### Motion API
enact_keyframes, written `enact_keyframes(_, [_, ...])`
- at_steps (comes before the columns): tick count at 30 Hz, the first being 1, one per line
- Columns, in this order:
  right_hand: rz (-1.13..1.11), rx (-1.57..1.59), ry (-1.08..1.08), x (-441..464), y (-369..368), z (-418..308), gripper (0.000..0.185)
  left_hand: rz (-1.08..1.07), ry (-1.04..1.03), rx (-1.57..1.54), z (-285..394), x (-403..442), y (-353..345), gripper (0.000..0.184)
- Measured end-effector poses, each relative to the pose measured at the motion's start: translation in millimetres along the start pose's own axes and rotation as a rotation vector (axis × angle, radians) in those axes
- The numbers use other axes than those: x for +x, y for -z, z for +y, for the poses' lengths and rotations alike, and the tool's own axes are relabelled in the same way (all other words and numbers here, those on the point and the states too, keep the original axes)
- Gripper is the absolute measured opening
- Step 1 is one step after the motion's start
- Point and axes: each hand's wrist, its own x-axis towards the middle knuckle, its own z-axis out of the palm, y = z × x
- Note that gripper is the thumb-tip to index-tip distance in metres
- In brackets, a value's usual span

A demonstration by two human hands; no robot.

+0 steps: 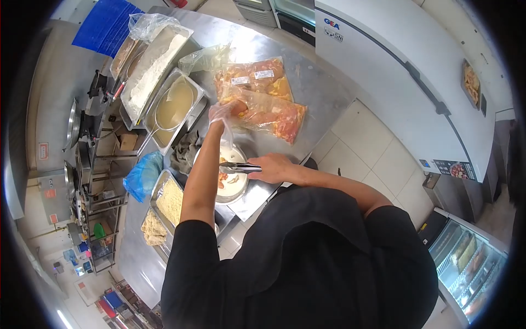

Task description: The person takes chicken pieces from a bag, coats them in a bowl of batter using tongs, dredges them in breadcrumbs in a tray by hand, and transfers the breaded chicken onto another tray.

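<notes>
My left hand (223, 111), in a clear plastic glove, is at the near end of a clear bag of marinated raw meat (279, 118). Its fingers look curled over the bag's end, partly hidden by plastic. Behind lie more bags of raw meat (255, 74) with white labels. My right hand (270, 168) is bare and closed around metal tongs (238, 168), which point left across a round bowl (244, 193). Inside the bowl are a creamy white liquid (236, 183) and some orange-brown pieces (223, 178). My left forearm hides part of the bowl.
On the left stand a pan of white flour (156, 71), a pan of yellowish liquid (183, 129) with a strainer (174, 104), and a tray of crumbs (170, 200). A blue plastic bag (143, 175) and dark cloth (186, 153) lie between. A white freezer (394, 71) stands right.
</notes>
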Motion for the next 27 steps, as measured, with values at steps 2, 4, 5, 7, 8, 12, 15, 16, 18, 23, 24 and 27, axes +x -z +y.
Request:
enact_keyframes(2, [-0.024,-0.011,-0.011,1,-4,-3,0.045,-0.066,-0.065,0.123,9,-4,12,0.051])
enact_keyframes(4, [-0.032,-0.030,-0.029,1,-3,-1,0.046,-0.161,-0.125,-0.314,10,-4,19,0.042])
enact_keyframes(5, [-0.001,-0.021,0.000,1,-8,3,0.047,-0.104,-0.087,-0.239,33,-26,40,0.032])
enact_keyframes(7, [-0.044,-0.013,-0.007,1,-3,2,0.052,-0.183,-0.045,-0.506,16,-15,40,0.031])
enact_keyframes(8, [-0.051,-0.007,-0.006,1,-3,1,0.052,-0.252,0.015,-0.782,10,-19,48,0.031])
enact_keyframes(12, [-0.030,-0.031,-0.042,2,3,-5,0.047,-0.129,0.062,-0.851,17,-51,85,0.029])
enact_keyframes(15, [-0.071,-0.056,0.004,3,8,-9,0.051,-0.199,-0.046,-1.128,7,-62,97,0.022])
enact_keyframes(16, [-0.043,-0.056,-0.007,3,12,-10,0.047,-0.206,-0.005,-1.193,8,-69,104,0.024])
enact_keyframes(18, [-0.028,-0.063,-0.014,6,13,-7,0.043,-0.214,-0.010,-1.191,-11,-77,110,0.027])
enact_keyframes(23, [0.180,-0.060,0.087,18,-1,33,0.040,-0.128,-0.057,-1.152,-68,-107,120,0.040])
enact_keyframes(24, [0.312,-0.033,0.176,18,-1,34,0.040,-0.109,-0.041,-1.157,-71,-121,125,0.040])
enact_keyframes(27, [-0.077,0.361,-0.214,1,33,11,0.044,-0.121,-0.034,-1.221,-101,-151,131,0.033])
